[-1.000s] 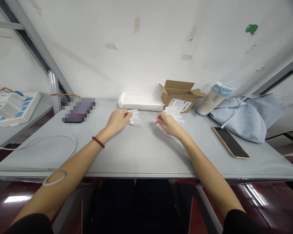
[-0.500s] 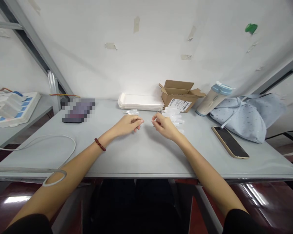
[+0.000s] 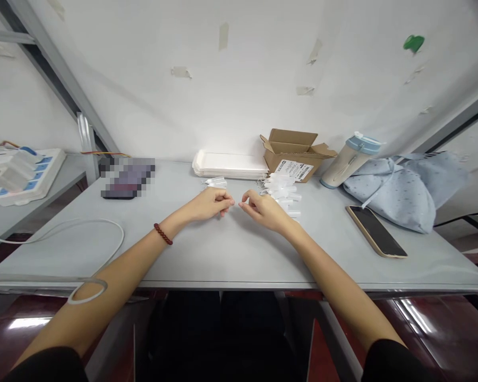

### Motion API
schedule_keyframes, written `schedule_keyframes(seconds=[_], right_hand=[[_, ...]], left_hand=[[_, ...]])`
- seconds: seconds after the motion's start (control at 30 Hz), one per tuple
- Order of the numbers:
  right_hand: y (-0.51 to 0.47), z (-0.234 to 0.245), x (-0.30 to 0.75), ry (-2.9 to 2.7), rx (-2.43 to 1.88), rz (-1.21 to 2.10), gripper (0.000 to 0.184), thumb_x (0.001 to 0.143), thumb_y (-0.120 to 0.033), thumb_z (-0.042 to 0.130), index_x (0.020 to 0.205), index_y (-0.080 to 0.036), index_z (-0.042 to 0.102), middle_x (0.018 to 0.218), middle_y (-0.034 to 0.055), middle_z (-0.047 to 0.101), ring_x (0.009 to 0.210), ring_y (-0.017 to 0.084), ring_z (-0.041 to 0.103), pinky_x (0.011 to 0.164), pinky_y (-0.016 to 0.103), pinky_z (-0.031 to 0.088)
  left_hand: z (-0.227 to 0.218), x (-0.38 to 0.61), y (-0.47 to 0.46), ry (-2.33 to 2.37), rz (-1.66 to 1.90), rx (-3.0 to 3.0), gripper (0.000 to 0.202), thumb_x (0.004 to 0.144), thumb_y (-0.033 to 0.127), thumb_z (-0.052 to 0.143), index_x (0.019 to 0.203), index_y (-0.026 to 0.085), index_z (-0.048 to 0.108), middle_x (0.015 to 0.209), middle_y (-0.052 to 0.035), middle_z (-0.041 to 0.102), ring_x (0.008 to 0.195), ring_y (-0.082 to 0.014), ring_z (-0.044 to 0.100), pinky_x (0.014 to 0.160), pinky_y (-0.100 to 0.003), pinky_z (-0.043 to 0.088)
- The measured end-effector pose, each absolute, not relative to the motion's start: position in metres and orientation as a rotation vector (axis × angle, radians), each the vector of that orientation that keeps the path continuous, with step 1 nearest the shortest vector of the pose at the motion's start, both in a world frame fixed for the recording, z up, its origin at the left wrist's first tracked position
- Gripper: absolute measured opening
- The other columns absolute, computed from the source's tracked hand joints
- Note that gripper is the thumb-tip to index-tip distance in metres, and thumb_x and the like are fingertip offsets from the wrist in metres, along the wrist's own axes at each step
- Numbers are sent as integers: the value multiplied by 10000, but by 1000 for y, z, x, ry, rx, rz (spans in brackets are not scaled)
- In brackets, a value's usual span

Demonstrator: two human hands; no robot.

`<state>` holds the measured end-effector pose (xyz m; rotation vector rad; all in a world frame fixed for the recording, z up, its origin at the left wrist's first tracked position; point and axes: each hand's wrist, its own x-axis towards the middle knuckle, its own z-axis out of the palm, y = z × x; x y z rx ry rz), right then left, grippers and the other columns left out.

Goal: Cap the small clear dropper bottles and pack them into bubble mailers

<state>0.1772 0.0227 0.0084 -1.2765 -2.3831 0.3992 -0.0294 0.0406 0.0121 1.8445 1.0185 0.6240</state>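
My left hand [image 3: 212, 203], below a dark red bead bracelet [image 3: 163, 234], is closed in a pinch over the middle of the table. What its fingertips hold, if anything, is too small to make out. Facing it from the right, my right hand [image 3: 265, 211] also pinches, its fingertips close to the left ones but a small gap apart. Just beyond the left hand lie a few small clear plastic pieces with white tips [image 3: 216, 182]. A heap of similar clear and white plastic pieces [image 3: 281, 187] lies behind the right hand, partly hidden by it.
At the back stand stacked white trays [image 3: 231, 164] and an opened cardboard box [image 3: 292, 151]. To the right are a tumbler [image 3: 348, 161], a pale blue cloth bag [image 3: 394, 191] and a phone [image 3: 376, 232]. A white cable [image 3: 119, 233] loops over the left forearm; a power strip [image 3: 35, 180] lies far left.
My right hand has moved left, bringing its fingertips nearer to my left hand. The left hand has stayed almost in place.
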Motion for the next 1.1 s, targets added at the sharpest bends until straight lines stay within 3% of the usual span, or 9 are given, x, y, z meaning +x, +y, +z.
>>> schedule_keyframes(seconds=[0.27, 0.47, 0.67, 0.87, 1.1], right_hand=[[29, 9, 186, -2328, -1304, 344, 207, 937, -362, 489, 886, -182, 576, 661, 11, 595, 555, 137, 471, 567, 248, 293], [33, 5, 189, -2169, -1231, 389, 201, 934, -357, 473, 874, -182, 552, 778, 57, 651, 648, 155, 547, 607, 258, 371], [32, 8, 186, -2022, -1161, 482, 234, 915, -394, 480, 834, -186, 551, 760, 41, 642, 656, 142, 546, 585, 244, 387], [28, 11, 183, -1940, -1134, 612, 317, 909, -480, 493, 830, -182, 566, 701, 19, 621, 609, 123, 530, 565, 236, 377], [27, 11, 183, -1891, -1138, 654, 385, 893, -554, 501, 830, -181, 573, 655, 2, 600, 552, 109, 498, 553, 239, 380]], left_hand=[[16, -37, 50, 1195, 824, 1695, 158, 833, 285, 577, 747, 153, 587, 669, -4, 594, 560, -112, 571, 547, -253, 453], [17, -38, 48, 1150, 707, 1668, 175, 806, 316, 629, 762, 146, 628, 690, -18, 621, 558, -115, 571, 540, -258, 463], [15, -35, 44, 1060, 603, 1698, 199, 774, 339, 683, 780, 141, 669, 680, -31, 636, 581, -129, 575, 555, -268, 462], [15, -28, 39, 1028, 824, 1387, 258, 760, 390, 709, 763, 138, 654, 758, -35, 626, 614, -107, 554, 598, -260, 459], [17, -26, 38, 959, 814, 1286, 279, 703, 383, 765, 761, 133, 657, 726, -17, 595, 597, -96, 523, 582, -257, 429]])
